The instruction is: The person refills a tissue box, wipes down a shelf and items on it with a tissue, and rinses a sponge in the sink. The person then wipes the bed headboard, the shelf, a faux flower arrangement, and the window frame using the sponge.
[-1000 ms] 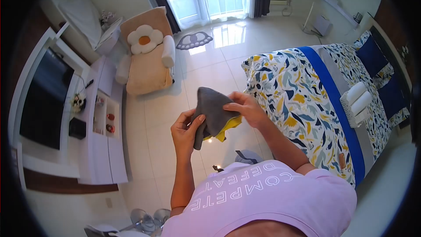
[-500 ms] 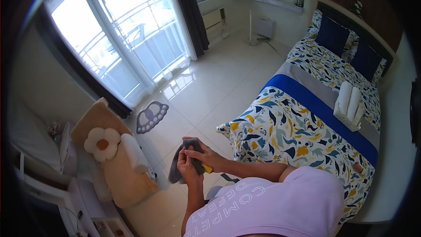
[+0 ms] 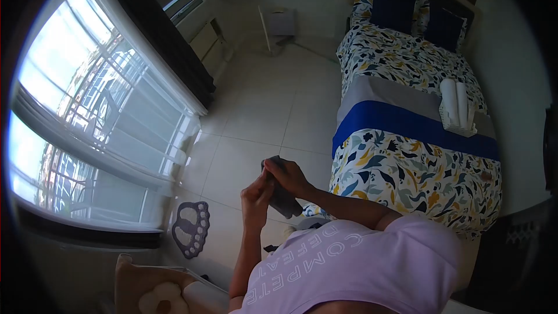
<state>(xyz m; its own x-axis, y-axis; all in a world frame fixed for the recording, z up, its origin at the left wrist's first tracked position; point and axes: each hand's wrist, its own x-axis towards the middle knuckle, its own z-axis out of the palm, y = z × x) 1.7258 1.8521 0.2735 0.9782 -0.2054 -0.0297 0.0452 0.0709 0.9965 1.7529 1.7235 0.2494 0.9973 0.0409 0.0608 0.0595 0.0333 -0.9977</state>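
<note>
A dark grey cloth [image 3: 283, 199], folded into a narrow bundle, is held between both hands in front of the chest. My left hand [image 3: 256, 197] is closed on its left side, near the upper part. From the right, my right hand [image 3: 288, 177] wraps over the top of the cloth, fingers closed. The hands are close together, and the cloth's lower end hangs below my right hand. No yellow part of the cloth shows.
A bed [image 3: 407, 163] with a patterned cover and a basket [image 3: 458, 122] of rolled white towels stands at the right. Glass doors [image 3: 87, 110] with sheer curtains are at the left. A foot-shaped mat [image 3: 191, 229] and a chair [image 3: 131, 282] lie lower left.
The view has swung right, toward the bed and far wall. The cloth went from spread out with yellow showing to a compact grey bundle, and the hands have come together around it.
</note>
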